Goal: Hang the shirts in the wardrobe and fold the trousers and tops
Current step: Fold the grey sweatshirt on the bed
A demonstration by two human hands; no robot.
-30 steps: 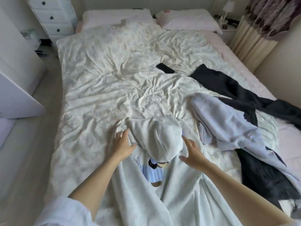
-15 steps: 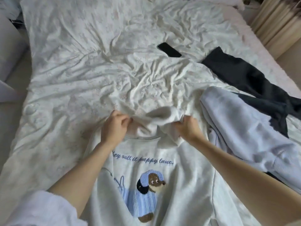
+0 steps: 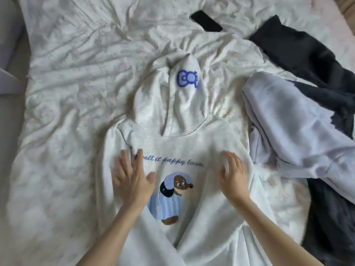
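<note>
hood (image 3: 178, 96) now flipped out flat above the neckline vs bunched in both hands 0.5 s ago, so hoodie (image 3: 182, 150) lies face-up on bed (image 3: 67, 73), prob ready to fold; left hand (image 3: 132, 181) + right hand (image 3: 233, 179) flat, fingers spread, holding nothing; sleeves/hem cut off, frame blurry.

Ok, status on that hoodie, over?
Left hand and right hand open, flat on white hoodie. Hood laid out. Pale garment crowding its right side.
</note>
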